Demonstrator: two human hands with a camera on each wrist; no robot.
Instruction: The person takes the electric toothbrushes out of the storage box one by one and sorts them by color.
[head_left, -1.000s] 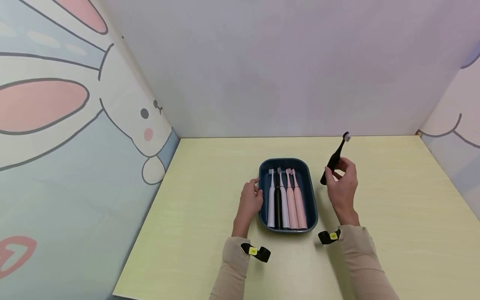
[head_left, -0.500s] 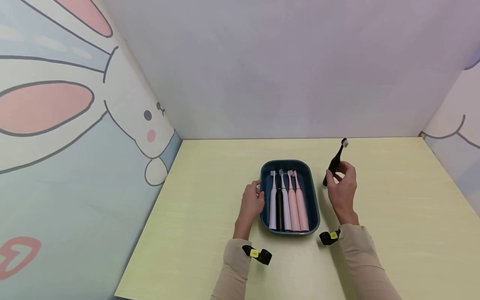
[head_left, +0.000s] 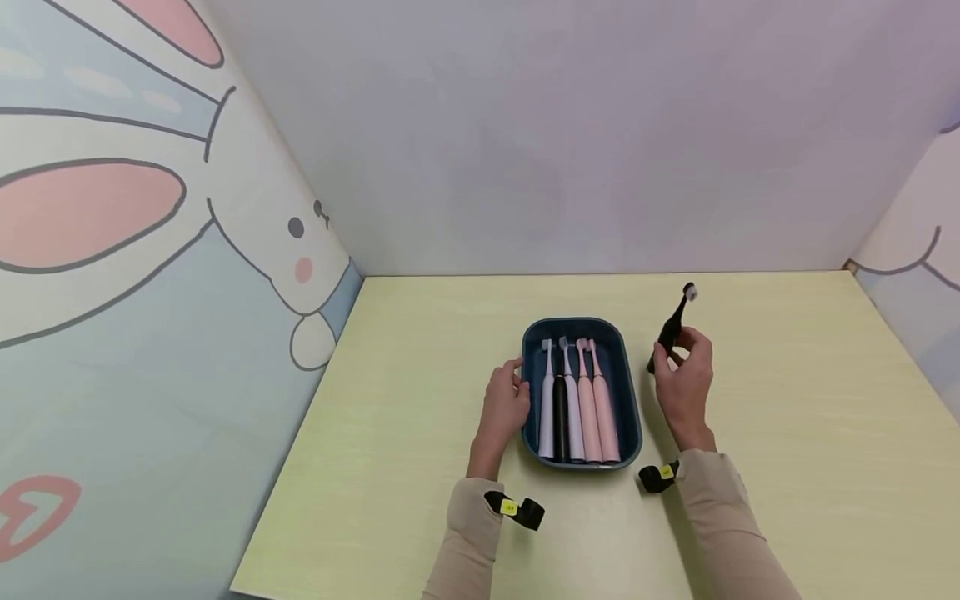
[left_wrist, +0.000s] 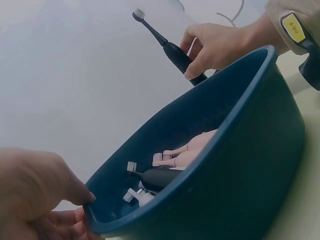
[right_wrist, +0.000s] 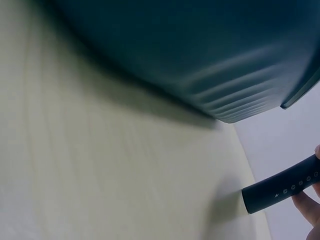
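Note:
My right hand pinches a black electric toothbrush between thumb and fingers, right of a dark blue plastic tub. It is tilted, brush head up. In the right wrist view the handle shows a column of small icons, its lower end above the table. My left hand grips the tub's left rim; in the left wrist view the thumb lies over the rim with fingers curled outside. Inside lie a white toothbrush, a black one, another white one and two pink ones, side by side.
The tub rests on a pale yellow table. A plain whitish wall rises along the table's back edge. Walls with rabbit drawings stand at the left and right. Each wrist wears a black strap with a yellow tag.
The right hand has lowered the black toothbrush slightly and turned it a little more upright. The left hand keeps its grip on the tub. The head view has shifted a little.

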